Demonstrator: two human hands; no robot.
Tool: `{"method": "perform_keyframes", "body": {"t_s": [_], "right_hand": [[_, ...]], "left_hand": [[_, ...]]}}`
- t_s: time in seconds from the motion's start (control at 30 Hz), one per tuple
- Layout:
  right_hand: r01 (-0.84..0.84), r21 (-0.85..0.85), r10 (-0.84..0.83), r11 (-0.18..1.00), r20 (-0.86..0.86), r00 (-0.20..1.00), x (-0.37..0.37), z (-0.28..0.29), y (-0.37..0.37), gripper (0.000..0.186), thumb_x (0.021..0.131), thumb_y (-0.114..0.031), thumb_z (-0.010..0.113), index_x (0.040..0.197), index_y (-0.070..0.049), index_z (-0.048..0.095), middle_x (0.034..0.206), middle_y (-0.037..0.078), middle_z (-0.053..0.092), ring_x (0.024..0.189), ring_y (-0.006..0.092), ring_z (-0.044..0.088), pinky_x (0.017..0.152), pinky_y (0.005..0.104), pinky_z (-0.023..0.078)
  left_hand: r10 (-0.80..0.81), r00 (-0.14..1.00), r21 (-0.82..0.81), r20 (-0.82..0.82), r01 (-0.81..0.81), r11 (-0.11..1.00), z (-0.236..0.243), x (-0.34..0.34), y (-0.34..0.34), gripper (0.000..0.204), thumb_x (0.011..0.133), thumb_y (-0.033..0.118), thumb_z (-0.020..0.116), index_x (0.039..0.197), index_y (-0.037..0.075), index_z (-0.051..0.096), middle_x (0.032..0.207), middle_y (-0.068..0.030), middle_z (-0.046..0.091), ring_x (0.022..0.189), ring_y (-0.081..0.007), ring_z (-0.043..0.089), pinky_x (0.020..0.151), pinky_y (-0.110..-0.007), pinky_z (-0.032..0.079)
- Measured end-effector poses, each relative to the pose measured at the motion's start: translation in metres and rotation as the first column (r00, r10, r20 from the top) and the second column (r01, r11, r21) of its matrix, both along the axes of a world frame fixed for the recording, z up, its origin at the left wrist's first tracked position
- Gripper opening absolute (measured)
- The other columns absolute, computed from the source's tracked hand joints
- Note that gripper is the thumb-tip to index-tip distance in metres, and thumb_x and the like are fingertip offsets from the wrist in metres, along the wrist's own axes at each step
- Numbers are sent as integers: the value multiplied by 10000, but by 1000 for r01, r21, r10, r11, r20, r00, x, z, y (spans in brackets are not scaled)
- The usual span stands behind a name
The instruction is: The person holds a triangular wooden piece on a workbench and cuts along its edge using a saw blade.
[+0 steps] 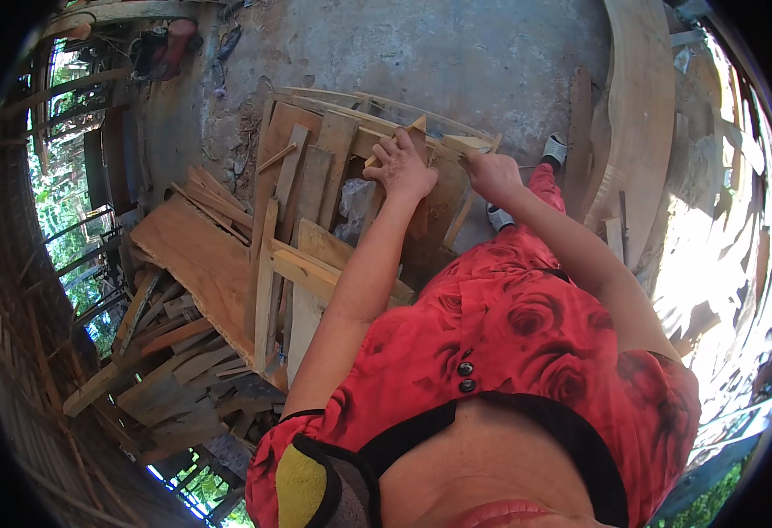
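My left hand [401,165] is wrapped over a short, narrow wooden piece [417,128] at the top of a stack of boards [316,189]. To its right, my right hand [493,176] is closed on the end of a light wooden piece [463,143]; my fingertips are partly hidden. Long thin strips [333,101] lie across the far side of the stack. A crumpled clear plastic bag [353,202] sits among the boards below my left hand.
A wide rough plank [192,268] lies over a scrap wood pile [166,387] at left. Large slabs [628,106] lie along the right. Red boots [175,48] stand at the back left on the concrete floor [509,62]. My shoes [553,151] show beside the stack.
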State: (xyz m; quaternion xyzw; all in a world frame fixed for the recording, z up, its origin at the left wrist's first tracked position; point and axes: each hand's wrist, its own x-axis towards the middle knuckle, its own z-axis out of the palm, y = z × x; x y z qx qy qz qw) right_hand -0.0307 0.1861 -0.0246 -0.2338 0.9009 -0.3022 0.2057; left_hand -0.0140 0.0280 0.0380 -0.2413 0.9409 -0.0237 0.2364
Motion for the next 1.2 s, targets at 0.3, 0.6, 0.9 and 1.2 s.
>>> {"method": "perform_keyframes", "body": {"t_s": [0.3, 0.6, 0.9, 1.2], "right_hand": [[4, -18, -4, 1000, -24, 1000, -1, 1, -5, 256, 896, -306, 485, 899, -71, 587, 733, 187, 633, 711, 363, 632, 612, 475, 481], [31, -4, -31, 1000, 11, 999, 22, -10, 32, 244, 901, -311, 499, 854, -76, 542, 666, 179, 609, 644, 376, 608, 570, 497, 452], [-16, -134, 2, 991, -107, 994, -13, -11, -28, 206, 873, -239, 486, 937, -69, 583, 783, 185, 644, 754, 356, 637, 638, 473, 486], [33, -22, -33, 999, -7, 999, 29, -17, 48, 272, 911, -332, 480, 889, -75, 563, 670, 166, 625, 640, 365, 621, 561, 490, 470]], "left_hand": [[14, 1000, 2, -5, -14, 1000, 0, 3, -2, 867, 618, 319, 718, 1309, 92, 247, 1267, -162, 365, 1232, -329, 315, 871, -620, 303], [-9, 1000, 4, -8, 9, 1000, 3, 1, -2, 878, 628, 338, 723, 1321, 93, 242, 1280, -163, 358, 1234, -332, 317, 873, -615, 307], [20, 1000, -3, 8, -20, 1000, 1, 1, 0, 922, 620, 348, 734, 1345, 98, 223, 1304, -166, 345, 1258, -341, 297, 877, -615, 306], [11, 1000, 12, 15, -11, 1000, 1, -1, -1, 926, 625, 346, 734, 1352, 96, 218, 1304, -174, 340, 1255, -347, 300, 875, -611, 309]]}}
